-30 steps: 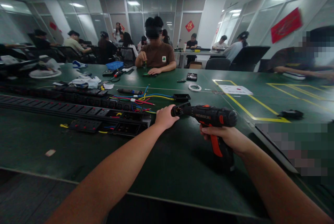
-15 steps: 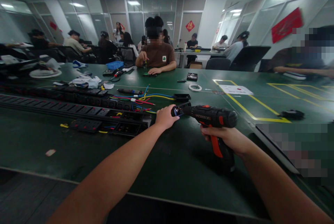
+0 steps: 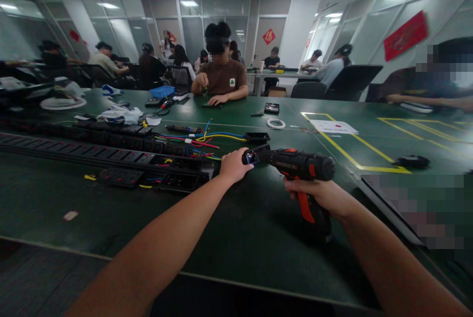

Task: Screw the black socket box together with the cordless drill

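Observation:
My left hand [image 3: 235, 165] is closed around a small black and blue part [image 3: 252, 158] just above the green table; its exact kind is hard to make out. Wrapped round the handle of a black and orange cordless drill [image 3: 301, 163] is my right hand [image 3: 325, 191]. The drill lies level, its front end pointing left and meeting the part. To the left of my left hand run long black power strips [image 3: 81, 147] with rows of sockets. Blue, yellow and red wires [image 3: 221, 136] lead from them to a black rectangular housing [image 3: 257, 137].
A white ring [image 3: 276, 124] and a black box [image 3: 272, 108] lie beyond my hands. A sheet of paper [image 3: 334, 127] rests by yellow tape lines. Across the table [image 3: 229, 238] a person [image 3: 223, 73] works on a small board. A blue basket [image 3: 162, 92] stands at the far left.
Almost nothing differs. Both hands, the drill and the small part keep their places; the view has shifted very slightly.

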Available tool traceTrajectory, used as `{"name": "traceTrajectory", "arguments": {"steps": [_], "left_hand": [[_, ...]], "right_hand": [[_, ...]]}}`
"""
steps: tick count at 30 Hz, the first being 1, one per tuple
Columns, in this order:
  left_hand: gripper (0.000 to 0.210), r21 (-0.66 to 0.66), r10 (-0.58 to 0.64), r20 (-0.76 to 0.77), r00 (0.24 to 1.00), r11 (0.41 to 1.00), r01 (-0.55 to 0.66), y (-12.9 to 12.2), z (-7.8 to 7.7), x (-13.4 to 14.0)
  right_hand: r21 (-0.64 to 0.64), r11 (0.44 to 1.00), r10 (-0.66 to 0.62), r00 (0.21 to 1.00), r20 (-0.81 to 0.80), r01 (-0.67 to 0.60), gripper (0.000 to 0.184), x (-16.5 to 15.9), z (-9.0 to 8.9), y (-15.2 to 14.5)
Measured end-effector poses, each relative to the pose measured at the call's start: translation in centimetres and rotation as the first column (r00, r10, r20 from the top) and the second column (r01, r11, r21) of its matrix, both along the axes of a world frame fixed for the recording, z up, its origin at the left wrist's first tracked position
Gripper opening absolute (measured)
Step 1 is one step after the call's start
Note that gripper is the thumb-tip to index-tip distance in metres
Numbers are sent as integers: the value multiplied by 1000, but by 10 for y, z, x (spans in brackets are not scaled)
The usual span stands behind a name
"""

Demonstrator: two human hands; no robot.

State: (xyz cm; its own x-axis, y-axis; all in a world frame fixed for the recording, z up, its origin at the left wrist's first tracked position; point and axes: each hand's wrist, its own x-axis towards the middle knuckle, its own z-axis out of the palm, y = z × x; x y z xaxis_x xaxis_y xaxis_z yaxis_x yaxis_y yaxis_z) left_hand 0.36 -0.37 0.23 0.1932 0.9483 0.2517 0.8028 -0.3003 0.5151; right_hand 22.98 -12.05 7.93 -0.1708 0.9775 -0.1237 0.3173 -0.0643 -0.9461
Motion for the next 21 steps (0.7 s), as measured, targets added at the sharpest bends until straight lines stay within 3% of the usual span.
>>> {"name": "traceTrajectory", "arguments": {"steps": [21], "left_hand": [[59,10,-1,13,1000,1000,1,2,-2,0]], "right_hand": [[-31,999,18,997,-77,-21,32,2,-3,0]]}}
